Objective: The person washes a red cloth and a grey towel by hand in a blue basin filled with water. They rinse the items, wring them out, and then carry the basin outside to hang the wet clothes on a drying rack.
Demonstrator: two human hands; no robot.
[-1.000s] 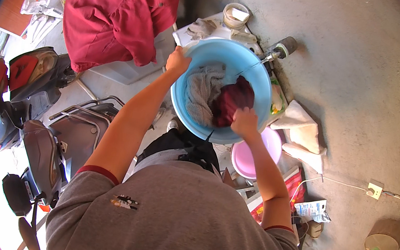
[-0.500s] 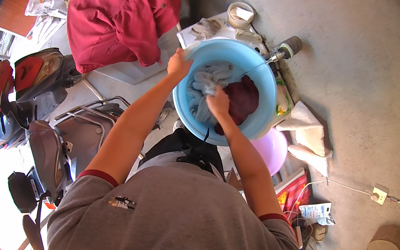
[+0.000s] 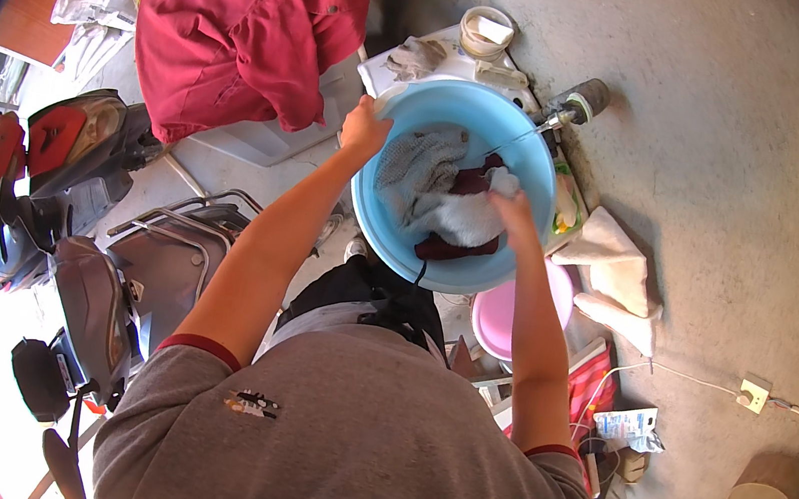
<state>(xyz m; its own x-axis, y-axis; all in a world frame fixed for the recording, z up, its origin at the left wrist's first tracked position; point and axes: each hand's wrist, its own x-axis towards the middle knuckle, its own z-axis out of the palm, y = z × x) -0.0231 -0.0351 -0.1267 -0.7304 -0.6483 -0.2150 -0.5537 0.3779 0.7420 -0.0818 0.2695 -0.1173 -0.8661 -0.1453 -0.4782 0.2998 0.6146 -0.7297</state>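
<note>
My left grip [image 3: 366,132] clasps the blue basin [image 3: 538,182] by its rim; my right grip [image 3: 513,216] bunches grey cloth [image 3: 462,219]. I judge it soft, water-heavy, slippery: best gathered by thick folds.

Right hand [image 3: 513,215] blurred; maroon cloth [image 3: 452,250], left of this hand, partly hidden under grey cloth [image 3: 462,219]; pink basin [image 3: 494,319], below the hand, partly covered.

Blue basin [image 3: 479,107]: open from above; clear passage along far inner wall. Obstructions: tap [image 3: 578,101] and water stream [image 3: 509,143], far-right rim; left hand [image 3: 365,130], left rim; right hand [image 3: 513,214] gripping pale grey cloth [image 3: 464,221], right interior.
</note>
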